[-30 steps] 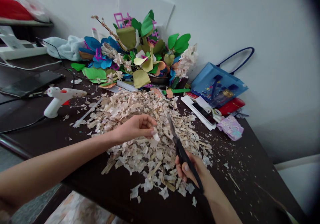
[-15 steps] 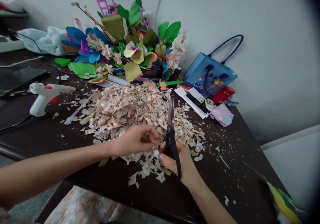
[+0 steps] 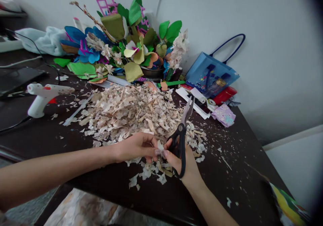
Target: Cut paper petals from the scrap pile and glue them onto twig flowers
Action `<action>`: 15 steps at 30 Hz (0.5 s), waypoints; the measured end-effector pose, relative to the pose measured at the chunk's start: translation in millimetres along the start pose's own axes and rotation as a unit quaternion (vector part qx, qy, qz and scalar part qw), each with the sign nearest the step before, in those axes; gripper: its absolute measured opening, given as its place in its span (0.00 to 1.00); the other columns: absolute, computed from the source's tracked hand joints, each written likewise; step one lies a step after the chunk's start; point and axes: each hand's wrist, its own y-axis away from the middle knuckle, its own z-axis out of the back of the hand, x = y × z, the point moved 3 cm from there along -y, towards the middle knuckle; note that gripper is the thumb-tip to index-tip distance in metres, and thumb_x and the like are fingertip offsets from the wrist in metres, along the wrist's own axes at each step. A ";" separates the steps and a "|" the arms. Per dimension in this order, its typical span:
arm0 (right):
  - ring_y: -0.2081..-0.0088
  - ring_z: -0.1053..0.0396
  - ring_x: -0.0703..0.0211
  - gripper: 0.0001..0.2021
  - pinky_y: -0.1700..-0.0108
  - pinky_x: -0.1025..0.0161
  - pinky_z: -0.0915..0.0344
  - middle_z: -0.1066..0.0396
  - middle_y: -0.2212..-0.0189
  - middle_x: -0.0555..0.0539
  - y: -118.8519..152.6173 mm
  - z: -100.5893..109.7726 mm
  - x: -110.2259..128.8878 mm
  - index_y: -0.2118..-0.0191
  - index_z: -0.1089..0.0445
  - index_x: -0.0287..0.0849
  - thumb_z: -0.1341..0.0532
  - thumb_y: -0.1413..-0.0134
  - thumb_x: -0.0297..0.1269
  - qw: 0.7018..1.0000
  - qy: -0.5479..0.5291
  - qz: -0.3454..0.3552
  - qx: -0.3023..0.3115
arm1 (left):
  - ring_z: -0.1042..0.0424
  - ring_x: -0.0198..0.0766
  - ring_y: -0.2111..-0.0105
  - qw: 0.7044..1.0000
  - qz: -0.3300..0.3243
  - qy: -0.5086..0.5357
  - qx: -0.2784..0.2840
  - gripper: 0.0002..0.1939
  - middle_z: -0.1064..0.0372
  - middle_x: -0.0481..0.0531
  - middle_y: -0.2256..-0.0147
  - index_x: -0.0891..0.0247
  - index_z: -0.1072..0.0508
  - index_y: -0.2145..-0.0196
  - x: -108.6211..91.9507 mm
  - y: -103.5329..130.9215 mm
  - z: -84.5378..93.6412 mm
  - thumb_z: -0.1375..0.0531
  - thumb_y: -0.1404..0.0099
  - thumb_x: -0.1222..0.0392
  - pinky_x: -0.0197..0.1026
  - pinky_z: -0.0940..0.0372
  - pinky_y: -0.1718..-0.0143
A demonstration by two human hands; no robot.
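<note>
A small whitish scrap [image 3: 160, 146], like thin paper or a petal, is pinched between the fingertips of both hands. My left hand [image 3: 137, 147] comes in from the left, its thumb and index finger closed on the scrap. Black-handled scissors [image 3: 180, 132] hang on my right hand [image 3: 185, 163], blades slightly parted and pointing up and away; its thumb and a finger also touch the scrap. Below and behind the hands spreads a large heap of cream and beige scraps [image 3: 131, 108]. Parts of the right fingers are hidden by the scissor handles.
A white glue gun [image 3: 41, 96] lies at the left with its cord. Coloured felt flowers and leaves [image 3: 133, 44] stand at the back. A blue bag [image 3: 212, 73] leans against the wall near a lilac cloth packet [image 3: 224, 115]. Crumbs litter the dark table [image 3: 242, 152].
My right hand has turned, swinging the scissor blades to the right and opening them a little. My left fingertips have closed with the right ones on the whitish scrap.
</note>
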 end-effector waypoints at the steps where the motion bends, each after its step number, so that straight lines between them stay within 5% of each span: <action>1: 0.75 0.37 0.63 0.09 0.72 0.66 0.38 0.33 0.75 0.51 0.5 -1.0 0.1 0.69 0.37 0.42 0.37 0.54 0.37 1.000 0.003 -0.003 0.000 | 0.28 0.33 0.72 1.000 0.000 0.007 -0.005 0.15 0.28 0.51 0.73 0.67 0.31 0.69 1.3 -0.7 -0.1 0.35 0.44 0.52 0.37 0.31 0.67; 9: 0.77 0.39 0.63 0.15 0.73 0.65 0.40 0.37 0.78 0.52 5.6 -1.7 6.3 0.67 0.38 0.42 0.40 0.47 0.49 0.999 -0.029 0.016 0.012 | 0.28 0.32 0.73 0.999 -0.032 0.031 -0.026 0.12 0.26 0.51 0.73 0.67 0.31 0.69 -10.3 -0.6 11.2 0.36 0.41 0.55 0.36 0.32 0.67; 15: 0.81 0.42 0.66 0.21 0.77 0.66 0.43 0.42 0.81 0.54 10.7 -8.7 0.5 0.69 0.39 0.41 0.47 0.44 0.57 0.993 -0.065 -0.037 0.093 | 0.27 0.32 0.72 0.990 -0.085 0.066 -0.091 0.11 0.26 0.52 0.71 0.68 0.32 0.69 -30.5 4.4 26.4 0.36 0.40 0.56 0.36 0.33 0.66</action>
